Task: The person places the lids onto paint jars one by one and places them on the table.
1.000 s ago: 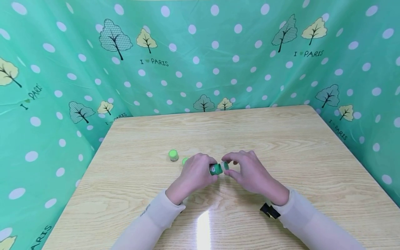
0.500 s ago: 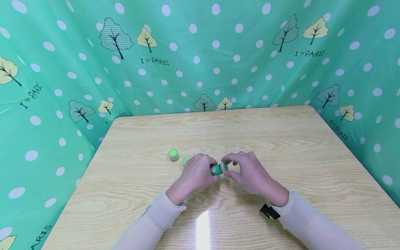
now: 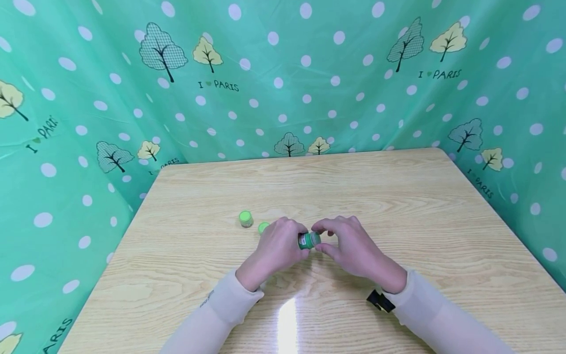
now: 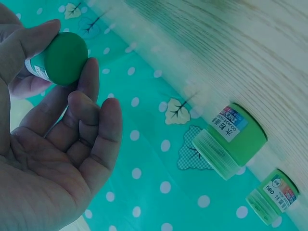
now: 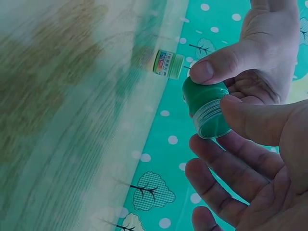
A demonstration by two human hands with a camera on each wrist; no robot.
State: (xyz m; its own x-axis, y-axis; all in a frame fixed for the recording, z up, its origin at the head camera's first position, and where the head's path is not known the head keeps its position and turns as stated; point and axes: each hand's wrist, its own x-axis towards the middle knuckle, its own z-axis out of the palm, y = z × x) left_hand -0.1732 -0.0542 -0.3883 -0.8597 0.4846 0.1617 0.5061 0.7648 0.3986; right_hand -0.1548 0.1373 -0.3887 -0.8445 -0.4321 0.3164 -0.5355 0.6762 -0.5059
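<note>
A small dark green paint jar (image 3: 305,240) lies on its side in the air over the table, gripped between the thumb and fingers of my left hand (image 3: 281,243). Its base faces the left wrist camera. A clear ridged cap (image 5: 210,118) sits against the mouth of the jar. My right hand (image 3: 353,246) has thumb and forefinger on opposite sides of this cap, pinching it. Two light green paint jars stand to the left: the farther jar (image 3: 245,219) is fully visible, while the nearer jar (image 3: 263,227) is partly hidden by my left hand.
The wooden table (image 3: 384,191) extends around the hands, with a bright light reflection near its front. Behind and beside it hangs a green polka-dotted curtain (image 3: 247,105) with printed trees. A black strap buckle (image 3: 380,301) shows at the right sleeve cuff.
One second ago the cap was held slightly apart from the jar's open mouth. It has moved left onto the mouth, and my right hand has shifted slightly left with it.
</note>
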